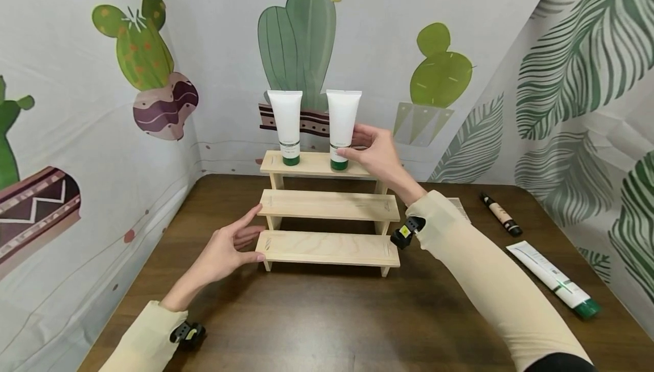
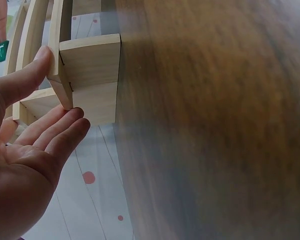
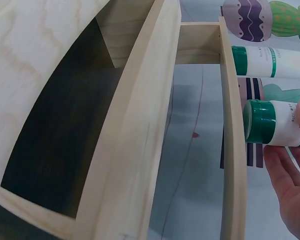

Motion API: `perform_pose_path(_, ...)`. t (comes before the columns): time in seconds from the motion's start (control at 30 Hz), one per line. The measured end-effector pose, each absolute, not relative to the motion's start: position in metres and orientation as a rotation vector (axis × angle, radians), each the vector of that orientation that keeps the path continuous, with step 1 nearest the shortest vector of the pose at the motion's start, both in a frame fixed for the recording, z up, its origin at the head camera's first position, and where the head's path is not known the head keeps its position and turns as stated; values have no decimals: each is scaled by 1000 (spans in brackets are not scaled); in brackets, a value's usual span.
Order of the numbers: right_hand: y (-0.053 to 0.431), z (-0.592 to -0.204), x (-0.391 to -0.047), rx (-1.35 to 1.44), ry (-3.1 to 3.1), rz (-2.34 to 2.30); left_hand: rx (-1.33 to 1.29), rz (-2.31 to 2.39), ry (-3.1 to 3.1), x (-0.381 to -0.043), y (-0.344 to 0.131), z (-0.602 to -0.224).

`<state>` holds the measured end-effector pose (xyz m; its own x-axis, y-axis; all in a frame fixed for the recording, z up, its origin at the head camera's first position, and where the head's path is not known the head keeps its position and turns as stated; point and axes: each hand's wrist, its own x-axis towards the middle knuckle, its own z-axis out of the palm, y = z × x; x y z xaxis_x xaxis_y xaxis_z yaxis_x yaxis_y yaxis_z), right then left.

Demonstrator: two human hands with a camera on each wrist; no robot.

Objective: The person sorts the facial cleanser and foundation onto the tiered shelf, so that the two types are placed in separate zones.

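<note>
A three-tier wooden stand stands on the brown table. My right hand holds a white squeeze tube with a green cap over the top tier, thumb in front and fingers behind. The tube is upright, and in the right wrist view its green cap is right at the top board. Left of it, a matching tube stands cap down on the same tier. My left hand grips the left end of the stand's lowest tier. The left wrist view has the thumb on the board and the other fingers at its end.
To the right on the table lie another white tube with a green cap and a slim beige tube with black ends. A pale printed paper shows partly behind my right sleeve. A cactus-print cloth hangs behind the table.
</note>
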<state>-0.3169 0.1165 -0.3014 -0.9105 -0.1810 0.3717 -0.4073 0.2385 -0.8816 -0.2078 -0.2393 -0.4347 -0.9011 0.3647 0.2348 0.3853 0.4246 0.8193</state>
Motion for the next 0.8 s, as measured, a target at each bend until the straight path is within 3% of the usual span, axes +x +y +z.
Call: perform_pose_path(0.8,97,-307,-334,543,-2283,1778,-689,-1529,-2641,-209,-240,-436)
